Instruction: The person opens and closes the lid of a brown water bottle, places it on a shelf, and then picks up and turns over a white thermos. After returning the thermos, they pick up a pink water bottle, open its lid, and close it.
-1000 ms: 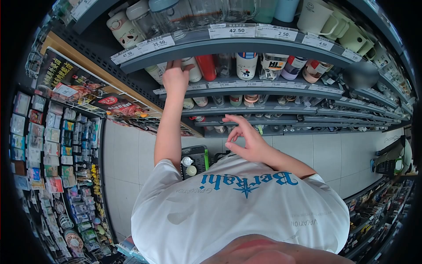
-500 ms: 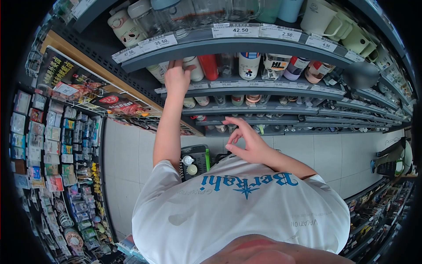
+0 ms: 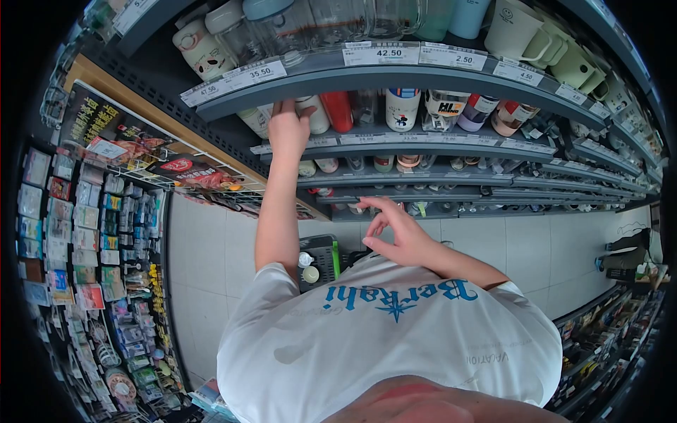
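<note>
My left hand (image 3: 288, 130) reaches into the second shelf, just below the top shelf's edge. Its fingers point inward and its thumb is spread; the fingertips are partly hidden and no held item shows. A pale green bottle (image 3: 254, 122) is to its left, a white bottle (image 3: 314, 116) beside its thumb, and a red bottle (image 3: 338, 111) further right. My right hand (image 3: 396, 233) hovers in front of the lower shelves, loosely curled, thumb and fingers apart, with nothing in it.
Glass jugs and cups (image 3: 518, 32) line the top shelf (image 3: 303, 81). A basket (image 3: 321, 257) holding white items is below, near my body. Packaged goods (image 3: 84, 240) hang at the left. Another person (image 3: 627, 254) is at the far right, beyond the tiled floor (image 3: 472, 236).
The view has shifted slightly. My left hand stays among the bottles with nearly the same finger pose, and my right hand keeps its loose curl.
</note>
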{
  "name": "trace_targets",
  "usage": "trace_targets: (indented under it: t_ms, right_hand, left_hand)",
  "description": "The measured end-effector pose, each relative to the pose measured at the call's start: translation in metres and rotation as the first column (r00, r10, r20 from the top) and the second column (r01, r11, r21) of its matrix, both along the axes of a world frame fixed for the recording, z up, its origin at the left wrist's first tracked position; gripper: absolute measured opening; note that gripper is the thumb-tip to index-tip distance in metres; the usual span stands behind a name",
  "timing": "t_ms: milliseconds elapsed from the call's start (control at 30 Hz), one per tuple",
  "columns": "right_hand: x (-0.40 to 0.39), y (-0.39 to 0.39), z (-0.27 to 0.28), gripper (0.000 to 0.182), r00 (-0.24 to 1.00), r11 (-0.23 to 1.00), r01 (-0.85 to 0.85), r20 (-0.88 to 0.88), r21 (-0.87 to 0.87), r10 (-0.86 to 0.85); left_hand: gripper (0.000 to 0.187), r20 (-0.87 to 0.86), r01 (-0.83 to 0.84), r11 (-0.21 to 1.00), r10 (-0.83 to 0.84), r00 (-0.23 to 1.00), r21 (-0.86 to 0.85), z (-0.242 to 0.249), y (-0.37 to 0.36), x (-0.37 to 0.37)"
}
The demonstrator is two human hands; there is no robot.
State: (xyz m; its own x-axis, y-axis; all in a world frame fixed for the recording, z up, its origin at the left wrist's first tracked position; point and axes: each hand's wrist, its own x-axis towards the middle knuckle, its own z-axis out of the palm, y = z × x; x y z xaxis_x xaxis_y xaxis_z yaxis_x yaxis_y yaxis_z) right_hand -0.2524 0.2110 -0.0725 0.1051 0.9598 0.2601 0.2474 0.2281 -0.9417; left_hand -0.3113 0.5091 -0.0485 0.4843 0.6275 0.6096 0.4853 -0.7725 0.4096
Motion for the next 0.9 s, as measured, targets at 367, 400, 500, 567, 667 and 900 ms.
trace_targets:
  t_ms: [367,400,500,567,667,900]
  right_hand:
    - [0.002,-0.011,-0.002,0.061,1.0,0.996,0.009,-0.026,-0.083,-0.011]
    - [0.004,-0.014,-0.001,0.06,0.999,0.997,0.02,-0.031,-0.079,-0.022]
    - [0.014,-0.024,0.002,0.059,0.996,0.994,0.046,-0.073,-0.098,-0.053]
    - [0.024,-0.031,0.002,0.059,0.996,0.994,0.063,-0.053,-0.09,-0.068]
    - [0.038,-0.04,0.005,0.06,0.996,0.995,0.078,-0.031,-0.054,-0.08]
    - [0.066,-0.058,0.008,0.057,0.993,0.999,0.032,-0.116,0.001,-0.032]
  left_hand:
    - [0.041,0.001,0.018,0.999,-0.018,1.0,-0.046,-0.009,0.0,-0.001]
    - [0.041,0.003,0.022,0.999,-0.022,1.0,-0.046,-0.011,0.001,-0.001]
    - [0.033,0.019,0.024,0.995,-0.026,0.999,0.1,-0.014,0.001,0.001]
    - [0.032,-0.017,-0.057,0.997,0.058,0.998,0.044,-0.009,-0.007,0.001]
    - [0.038,0.013,-0.071,0.988,0.07,0.997,0.137,-0.009,-0.013,0.003]
    - [0.047,0.288,-0.122,0.971,0.059,0.956,0.206,-0.026,-0.056,-0.011]
